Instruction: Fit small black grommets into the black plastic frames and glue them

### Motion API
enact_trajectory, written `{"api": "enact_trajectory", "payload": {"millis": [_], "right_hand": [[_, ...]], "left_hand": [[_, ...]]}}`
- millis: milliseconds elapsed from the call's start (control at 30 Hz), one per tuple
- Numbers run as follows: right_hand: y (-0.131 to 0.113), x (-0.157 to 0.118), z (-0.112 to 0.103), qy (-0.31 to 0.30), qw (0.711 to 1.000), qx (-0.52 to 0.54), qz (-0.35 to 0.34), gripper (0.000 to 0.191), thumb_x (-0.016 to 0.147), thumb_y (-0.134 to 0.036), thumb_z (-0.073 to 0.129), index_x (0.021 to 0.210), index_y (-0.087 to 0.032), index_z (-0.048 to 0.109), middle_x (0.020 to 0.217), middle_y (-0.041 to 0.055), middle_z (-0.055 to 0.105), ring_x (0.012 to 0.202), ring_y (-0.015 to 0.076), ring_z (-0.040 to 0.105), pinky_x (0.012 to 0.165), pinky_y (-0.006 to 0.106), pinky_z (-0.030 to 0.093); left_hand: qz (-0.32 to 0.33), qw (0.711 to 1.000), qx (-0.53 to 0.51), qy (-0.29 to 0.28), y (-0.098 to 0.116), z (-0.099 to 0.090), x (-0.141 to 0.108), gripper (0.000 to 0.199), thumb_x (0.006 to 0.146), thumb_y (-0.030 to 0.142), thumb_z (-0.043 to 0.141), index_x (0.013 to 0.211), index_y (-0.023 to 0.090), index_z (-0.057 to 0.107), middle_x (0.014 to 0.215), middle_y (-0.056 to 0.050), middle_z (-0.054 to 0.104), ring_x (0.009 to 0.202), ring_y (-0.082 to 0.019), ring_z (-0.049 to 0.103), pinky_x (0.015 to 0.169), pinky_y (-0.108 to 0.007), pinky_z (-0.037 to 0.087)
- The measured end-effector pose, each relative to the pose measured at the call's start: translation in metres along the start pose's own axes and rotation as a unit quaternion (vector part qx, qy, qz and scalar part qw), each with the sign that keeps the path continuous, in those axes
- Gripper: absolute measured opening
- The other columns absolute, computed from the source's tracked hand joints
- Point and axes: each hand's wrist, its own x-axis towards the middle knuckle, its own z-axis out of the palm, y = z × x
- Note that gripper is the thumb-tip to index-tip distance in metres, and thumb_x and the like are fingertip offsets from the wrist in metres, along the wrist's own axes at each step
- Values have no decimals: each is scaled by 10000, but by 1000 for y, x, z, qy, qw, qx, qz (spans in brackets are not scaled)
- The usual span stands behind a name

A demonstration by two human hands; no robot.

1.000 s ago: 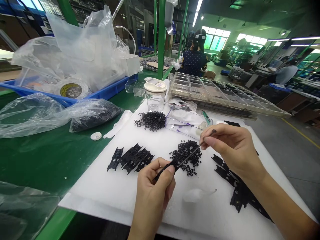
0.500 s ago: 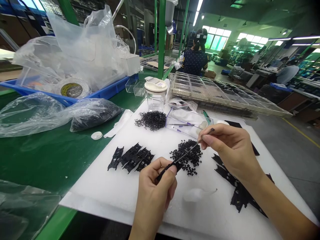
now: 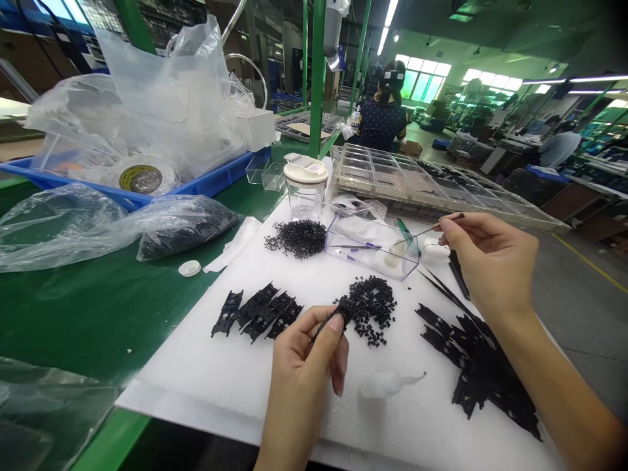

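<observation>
My left hand (image 3: 309, 356) pinches a small black plastic part (image 3: 338, 314) between thumb and fingers, beside a heap of tiny black pieces (image 3: 375, 304). Held in the fingertips of my right hand (image 3: 490, 255) is a thin rod-like tool (image 3: 429, 229) with a dark end. Its far tip points left over a clear plastic box (image 3: 366, 260), near a small pale container (image 3: 395, 254); whether they touch I cannot tell. Flat black frames (image 3: 267, 307) lie in a row left of my left hand. More black frames (image 3: 483, 373) are piled under my right forearm.
Black tweezers (image 3: 444, 286) lie near my right wrist. Behind stand a lidded cup (image 3: 305, 193), a pile of thin black pieces (image 3: 297, 238) and a compartment tray (image 3: 432, 186). A blue bin (image 3: 201, 186) with plastic bags is at left. A person (image 3: 385, 121) sits farther back.
My right hand has moved up and right, taking the tool's tip away from the black part to above the clear box. My left hand stays nearly in place, still holding the part.
</observation>
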Motion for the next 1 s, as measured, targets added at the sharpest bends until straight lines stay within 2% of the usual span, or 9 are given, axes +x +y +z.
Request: {"api": "enact_trajectory", "payload": {"millis": [200, 333, 400, 500, 567, 633, 733, 833, 1000], "right_hand": [[17, 6, -4, 32, 996, -82, -33, 79, 855, -320, 781, 868, -242, 772, 796, 22, 748, 697, 219, 701, 654, 358, 591], [21, 4, -1, 2, 992, -121, -18, 112, 864, -340, 758, 890, -233, 780, 822, 36, 764, 731, 233, 710, 674, 364, 588], [21, 3, 1, -33, 989, -144, 2, 136, 868, -348, 751, 908, -226, 795, 843, 46, 776, 759, 239, 718, 691, 365, 585], [17, 2, 2, -92, 984, -148, 42, 235, 831, -347, 791, 1020, -208, 806, 855, 50, 789, 769, 232, 726, 724, 362, 584], [14, 2, 1, -117, 981, -139, 63, 390, 801, -356, 820, 1154, -198, 772, 858, 46, 787, 754, 222, 719, 731, 362, 579], [11, 1, 0, -112, 982, -136, 64, 458, 808, -356, 809, 1228, -192, 731, 854, 42, 776, 740, 211, 703, 722, 357, 566], [10, 0, -1, -83, 986, -140, 46, 348, 851, -315, 741, 1176, -190, 732, 826, 36, 749, 722, 197, 679, 703, 346, 549], [9, -2, -1, -81, 984, -154, 37, 280, 856, -278, 700, 1120, -197, 742, 798, 27, 734, 677, 186, 656, 691, 340, 549], [7, 7, -14, -76, 974, -211, 28, 193, 863, -318, 667, 988, -210, 766, 776, 41, 737, 690, 215, 682, 709, 357, 551]], "left_hand": [[29, 1000, 0, 0, -9, -3, 2, 300, 935, 473, 680, 982, 181, 731, 641, 37, 458, 607, -112, 372, 574, -216, 355], [12, 998, 62, 11, -12, -1, -2, 446, 983, 575, 553, 1179, 220, 737, 780, -7, 549, 783, -180, 515, 773, -274, 440], [62, 990, 130, 7, -12, 1, -4, 401, 1001, 536, 532, 1176, 238, 735, 920, -40, 644, 916, -218, 578, 850, -302, 448], [141, 974, 179, 14, -10, 4, -3, 246, 969, 408, 631, 1138, 263, 734, 1115, -51, 704, 1065, -242, 610, 890, -310, 454], [139, 973, 180, 33, -10, 4, -1, 206, 928, 371, 700, 1099, 269, 747, 1105, -37, 723, 1055, -238, 623, 853, -299, 462], [122, 976, 173, 54, -11, 3, 0, 204, 893, 370, 745, 1066, 264, 764, 1056, -33, 738, 1003, -236, 636, 804, -297, 468], [117, 977, 166, 60, -11, 2, 1, 220, 860, 373, 776, 1046, 256, 780, 1041, -41, 746, 981, -241, 642, 754, -296, 474], [115, 980, 157, 45, -11, 2, 0, 184, 878, 358, 757, 1031, 258, 779, 1056, -40, 738, 1024, -238, 636, 745, -284, 466], [122, 973, 197, 5, -5, 3, -5, 257, 1016, 399, 561, 1114, 251, 748, 914, -24, 681, 854, -201, 618, 732, -296, 455]]}}
